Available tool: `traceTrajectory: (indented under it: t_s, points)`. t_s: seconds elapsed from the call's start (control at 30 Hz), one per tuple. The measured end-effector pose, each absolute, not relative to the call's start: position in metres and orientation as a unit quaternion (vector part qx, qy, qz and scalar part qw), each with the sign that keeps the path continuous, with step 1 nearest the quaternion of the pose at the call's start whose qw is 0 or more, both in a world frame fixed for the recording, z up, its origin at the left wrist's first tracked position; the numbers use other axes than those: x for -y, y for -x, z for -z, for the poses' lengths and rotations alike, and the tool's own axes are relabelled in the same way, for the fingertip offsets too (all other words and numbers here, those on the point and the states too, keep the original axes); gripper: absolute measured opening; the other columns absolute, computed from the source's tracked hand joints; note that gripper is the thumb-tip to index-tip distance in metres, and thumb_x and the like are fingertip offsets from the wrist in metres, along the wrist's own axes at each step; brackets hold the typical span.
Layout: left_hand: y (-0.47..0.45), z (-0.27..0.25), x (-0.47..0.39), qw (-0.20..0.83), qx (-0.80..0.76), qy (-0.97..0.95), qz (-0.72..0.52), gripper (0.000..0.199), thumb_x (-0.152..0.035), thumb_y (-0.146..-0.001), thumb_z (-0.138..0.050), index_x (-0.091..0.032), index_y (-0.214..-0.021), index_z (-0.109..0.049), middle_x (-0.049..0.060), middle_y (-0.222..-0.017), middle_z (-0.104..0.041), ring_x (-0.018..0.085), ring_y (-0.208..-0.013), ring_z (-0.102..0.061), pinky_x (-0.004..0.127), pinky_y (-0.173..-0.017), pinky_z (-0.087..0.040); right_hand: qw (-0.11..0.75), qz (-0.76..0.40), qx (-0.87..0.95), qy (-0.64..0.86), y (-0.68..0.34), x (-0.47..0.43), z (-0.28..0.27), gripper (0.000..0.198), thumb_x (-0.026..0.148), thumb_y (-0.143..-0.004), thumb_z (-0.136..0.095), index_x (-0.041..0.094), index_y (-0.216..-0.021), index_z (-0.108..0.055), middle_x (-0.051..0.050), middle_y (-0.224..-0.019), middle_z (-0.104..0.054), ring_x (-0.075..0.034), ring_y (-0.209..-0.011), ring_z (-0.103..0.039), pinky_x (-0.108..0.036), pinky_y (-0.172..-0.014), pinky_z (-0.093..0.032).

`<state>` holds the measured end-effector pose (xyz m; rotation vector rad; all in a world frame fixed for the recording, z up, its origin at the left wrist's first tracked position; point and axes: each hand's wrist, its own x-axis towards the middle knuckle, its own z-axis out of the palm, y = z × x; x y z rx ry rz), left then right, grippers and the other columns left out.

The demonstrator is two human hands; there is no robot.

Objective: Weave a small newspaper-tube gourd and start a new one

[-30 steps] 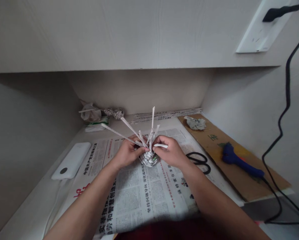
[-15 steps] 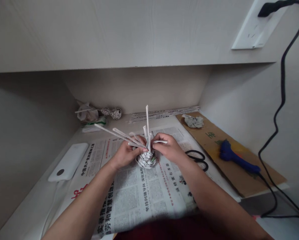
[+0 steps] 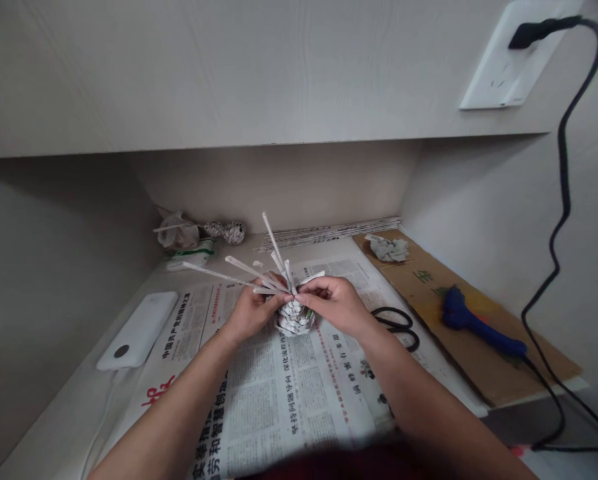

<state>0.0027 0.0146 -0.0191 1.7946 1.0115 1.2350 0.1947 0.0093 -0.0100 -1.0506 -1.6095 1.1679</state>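
A small woven newspaper piece (image 3: 295, 319), rounded at the bottom, is held over the newspaper sheet (image 3: 309, 393). Several rolled paper sticks (image 3: 273, 240) fan out from its top, most of them leaning left and one long one rising up and to the left. My left hand (image 3: 253, 308) is closed on the left side of the woven piece, thumb at its top edge. From the right, my right hand (image 3: 336, 301) pinches at the same top edge, its thumb close to the left thumb. One short stick shows above the right fingers. The far fingers of both hands are partly hidden.
Black-handled scissors (image 3: 397, 323) lie right of my hand. A blue glue gun (image 3: 479, 327) and crumpled paper (image 3: 389, 248) rest on cardboard (image 3: 459, 363). A white power bank (image 3: 139, 330) lies left. Paper sticks (image 3: 339, 230), a woven gourd shape (image 3: 229, 231) and a plastic bag (image 3: 177, 231) are at the back.
The long upright stick now leans left. My right hand has shifted its fingers, with its thumb now at the woven piece's top beside the left thumb. The view has tilted slightly.
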Motion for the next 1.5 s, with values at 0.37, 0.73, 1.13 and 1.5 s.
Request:
traceTrajectory:
  t_s: [0.37,0.73,1.13,1.5]
  points:
    - [-0.004,0.016,-0.012,0.395,-0.380,-0.693,-0.468,0.016,-0.028,-0.074,-0.073,-0.016,-0.071,-0.063,0.001,-0.072,-0.063,0.015,-0.069,-0.059,0.025,-0.067,-0.046,0.377,-0.525,0.662,0.379,-0.197,-0.010,0.012,0.021,0.032,-0.077,-0.069,0.019,-0.086,-0.056,0.002,-0.072,-0.056,-0.011,-0.062,-0.054,-0.022,-0.055,-0.043]
    - [-0.005,0.016,-0.013,0.430,-0.366,-0.681,-0.466,0.017,-0.026,-0.073,-0.075,-0.014,-0.074,-0.063,0.002,-0.073,-0.063,0.015,-0.070,-0.058,0.025,-0.067,-0.044,0.411,-0.388,0.701,0.434,-0.193,-0.005,0.015,0.008,0.028,-0.081,-0.059,0.019,-0.081,-0.057,0.002,-0.069,-0.058,-0.011,-0.062,-0.053,-0.021,-0.055,-0.041]
    - [-0.008,0.032,-0.016,0.517,-0.368,-0.590,-0.499,0.026,-0.023,-0.069,-0.077,-0.016,-0.071,-0.053,0.001,-0.077,-0.067,0.014,-0.070,-0.060,0.025,-0.065,-0.045,0.425,-0.547,0.550,0.466,-0.187,-0.014,0.019,0.008,0.020,-0.073,-0.061,0.020,-0.073,-0.053,0.006,-0.051,-0.054,-0.010,-0.044,-0.052,-0.019,-0.041,-0.038]
    - [-0.008,0.026,-0.014,0.484,-0.385,-0.614,-0.490,0.024,-0.024,-0.071,-0.077,-0.016,-0.071,-0.054,0.003,-0.081,-0.068,0.016,-0.077,-0.063,0.028,-0.071,-0.047,0.427,-0.552,0.555,0.453,-0.188,-0.015,0.020,0.007,0.021,-0.076,-0.063,0.018,-0.081,-0.058,0.004,-0.058,-0.058,-0.009,-0.046,-0.054,-0.017,-0.039,-0.038]
